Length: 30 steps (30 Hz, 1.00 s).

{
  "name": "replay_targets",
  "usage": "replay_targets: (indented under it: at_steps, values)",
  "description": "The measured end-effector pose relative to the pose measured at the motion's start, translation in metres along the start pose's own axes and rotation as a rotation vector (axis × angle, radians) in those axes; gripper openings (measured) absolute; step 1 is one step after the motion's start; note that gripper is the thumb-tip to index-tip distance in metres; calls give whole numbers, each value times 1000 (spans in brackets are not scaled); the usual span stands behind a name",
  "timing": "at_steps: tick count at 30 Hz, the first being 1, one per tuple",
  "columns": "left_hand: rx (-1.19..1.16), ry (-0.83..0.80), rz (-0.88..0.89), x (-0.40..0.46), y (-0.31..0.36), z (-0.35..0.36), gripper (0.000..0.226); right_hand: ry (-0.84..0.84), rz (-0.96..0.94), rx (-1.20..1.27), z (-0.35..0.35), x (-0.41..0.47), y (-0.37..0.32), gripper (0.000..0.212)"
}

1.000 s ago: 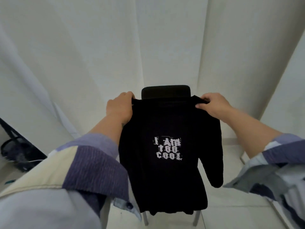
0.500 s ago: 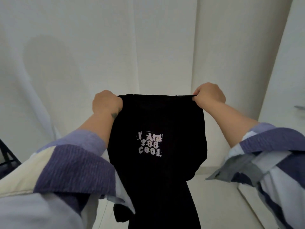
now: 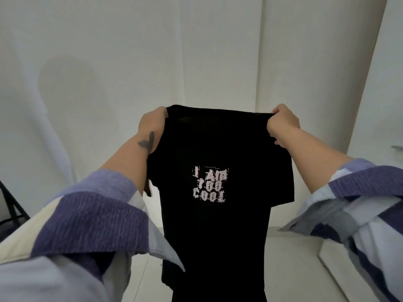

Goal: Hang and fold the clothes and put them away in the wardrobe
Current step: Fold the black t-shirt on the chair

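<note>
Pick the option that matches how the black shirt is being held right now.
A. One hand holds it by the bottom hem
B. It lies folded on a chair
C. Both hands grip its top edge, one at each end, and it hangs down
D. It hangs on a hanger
C: the left hand and right hand each clutch an end of the top edge of the black shirt, which hangs down between the arms.
</note>
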<state>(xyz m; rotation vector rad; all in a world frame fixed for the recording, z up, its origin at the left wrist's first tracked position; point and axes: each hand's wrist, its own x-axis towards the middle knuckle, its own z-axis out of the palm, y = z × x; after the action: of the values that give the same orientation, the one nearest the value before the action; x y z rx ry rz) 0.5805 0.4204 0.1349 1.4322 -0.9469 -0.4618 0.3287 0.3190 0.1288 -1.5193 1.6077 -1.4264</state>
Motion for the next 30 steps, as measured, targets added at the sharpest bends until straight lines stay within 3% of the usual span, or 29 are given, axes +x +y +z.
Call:
replay_targets:
  at_steps: [3,6,10,15,20,24,30]
  values:
    - [-244,-135,-82,-4,0,-4,8,-16,77,108,4,-3,1,35]
    - [-481,-295,-139,-2,0,-6,9,-116,-7,185,6,-3,3,27]
    - [-465,-335,-199,-5,1,-5,38,-337,19,434,5,-9,-3,22]
    - [-435,-402,-198,-6,-2,-4,36,-470,160,757,2,-8,-5,26]
    - [-338,-502,-204,-1,-10,-3,28,-623,152,633,-5,-5,-8,16]
    - [-367,-552,-212,3,-18,9,29,-721,184,642,0,2,-3,28]
    - [-312,-495,-326,26,-59,41,30,-672,264,512,42,17,33,29]
